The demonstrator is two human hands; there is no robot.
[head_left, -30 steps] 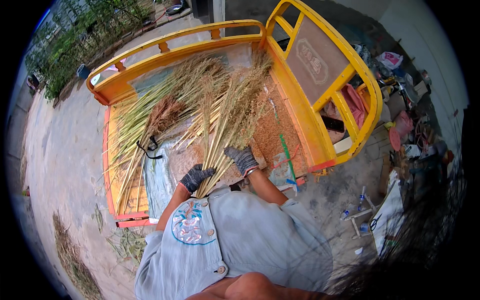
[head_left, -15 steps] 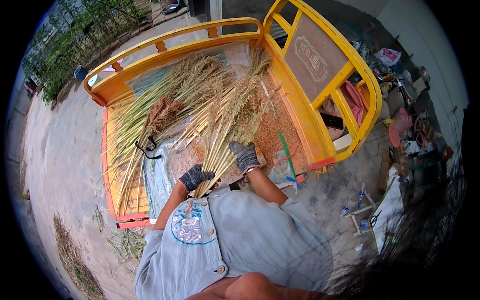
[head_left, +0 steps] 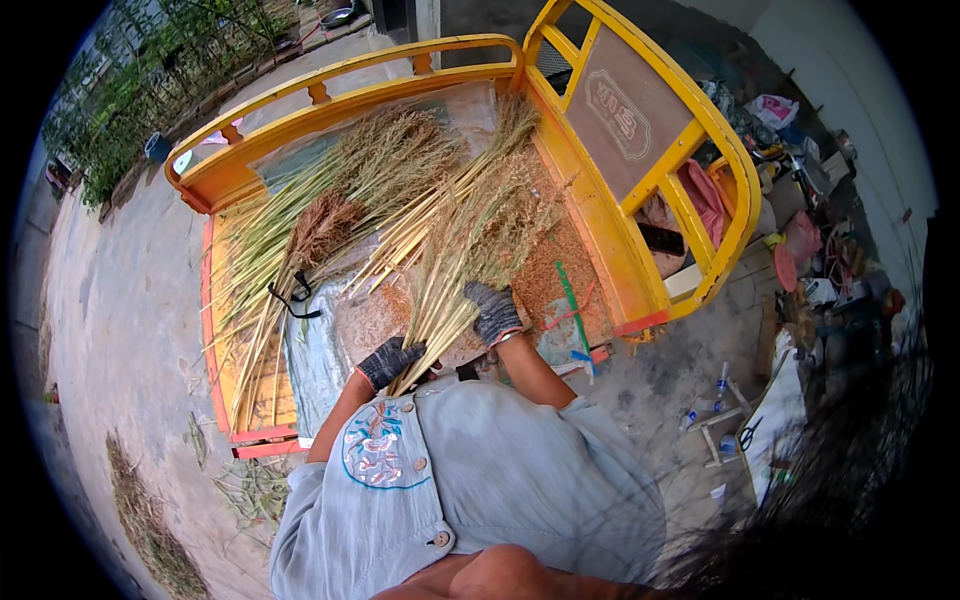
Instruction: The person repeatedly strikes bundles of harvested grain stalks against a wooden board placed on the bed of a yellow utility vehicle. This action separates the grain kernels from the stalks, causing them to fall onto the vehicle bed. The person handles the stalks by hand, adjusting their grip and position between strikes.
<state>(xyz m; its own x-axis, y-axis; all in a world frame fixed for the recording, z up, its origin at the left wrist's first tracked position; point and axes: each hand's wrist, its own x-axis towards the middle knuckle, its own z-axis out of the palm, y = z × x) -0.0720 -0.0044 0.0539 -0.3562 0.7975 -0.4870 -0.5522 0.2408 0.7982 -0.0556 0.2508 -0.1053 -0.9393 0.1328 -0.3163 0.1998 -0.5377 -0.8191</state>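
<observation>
A person in a pale blue shirt leans over the bed of a yellow cart [head_left: 600,215], working a bundle of grain stalks [head_left: 455,275] with both gloved hands. The left hand [head_left: 390,362] is closed around the cut ends of the bundle at the near edge of the cart bed; the right hand [head_left: 495,312] is curled over the stalks a little higher up, fingers wrapped and pressing down. The seed heads fan out away from the person, lying across a sheet of clear plastic [head_left: 320,350] where loose husk and grain [head_left: 545,270] have gathered in a brown drift.

Handled well, this looks like a two-point grip — the lower hand pinning the stalk ends so the bundle cannot slide, the upper one keeping the stems together so the heads stay over the sheet and fallen seed lands on it rather than on the concrete.

More stalks [head_left: 340,195] lie in long sheaves across the far and left parts of the bed, some with reddish-brown heads, and a black-handled tool [head_left: 292,298] rests among them, just left of the plastic. A green strap [head_left: 572,305] lies on the grain to the right of the hands. Beyond the cart's right rail — buckets, bags and small clutter on the ground.
</observation>
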